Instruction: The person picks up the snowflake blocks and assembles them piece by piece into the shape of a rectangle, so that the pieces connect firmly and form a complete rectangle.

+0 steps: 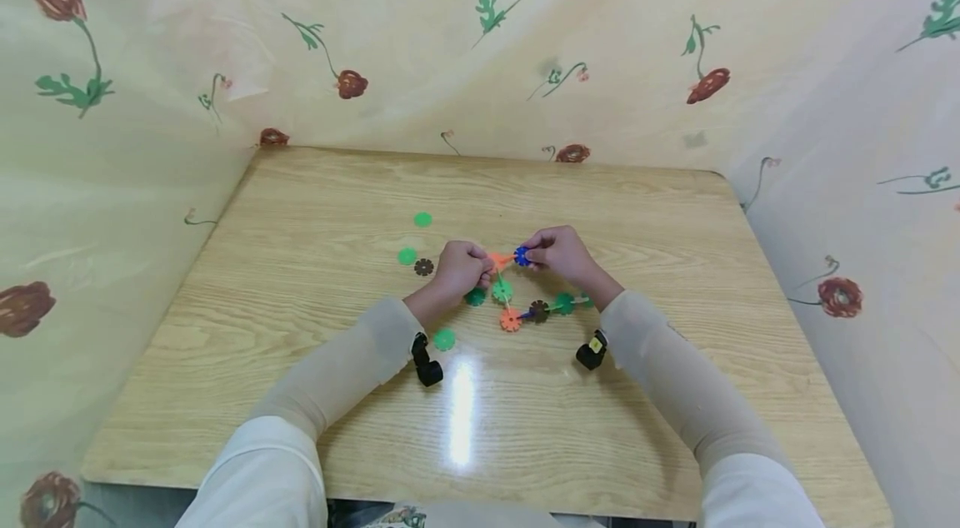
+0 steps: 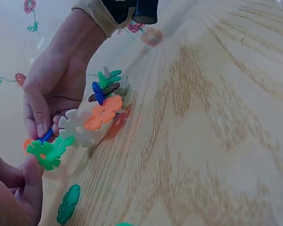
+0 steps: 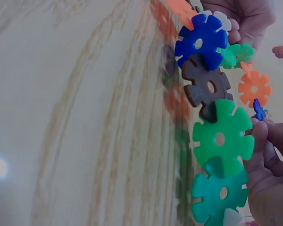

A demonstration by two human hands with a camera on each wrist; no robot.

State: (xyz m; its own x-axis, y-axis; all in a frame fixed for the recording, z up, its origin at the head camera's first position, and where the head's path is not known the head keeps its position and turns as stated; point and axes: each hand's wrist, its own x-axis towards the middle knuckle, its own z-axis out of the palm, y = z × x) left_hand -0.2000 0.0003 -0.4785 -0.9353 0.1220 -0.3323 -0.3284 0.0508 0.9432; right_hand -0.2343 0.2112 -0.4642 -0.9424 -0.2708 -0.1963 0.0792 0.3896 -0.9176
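A chain of slotted, flower-shaped plastic discs bends across the table, with orange, white, green, blue and brown pieces. My left hand (image 1: 459, 271) pinches its far end by the green disc (image 2: 46, 153) and an orange disc (image 1: 498, 261); fingers partly hide which piece they grip. Between thumb and fingertips, my right hand (image 1: 564, 253) holds a blue disc (image 1: 522, 256) at that orange disc's edge. Whether their slots are locked together, I cannot tell. In the right wrist view, another blue disc (image 3: 198, 42), a brown disc (image 3: 207, 84) and a green disc (image 3: 221, 136) form the nearer run.
Loose discs lie left of the chain: a green disc (image 1: 423, 219), another green disc (image 1: 407, 256), a brown disc (image 1: 423, 267) and a nearer green disc (image 1: 444, 340). A dark green disc (image 1: 475, 296) lies beside my left hand. Flowered cloth (image 1: 420, 37) hangs behind the wooden table (image 1: 337, 203).
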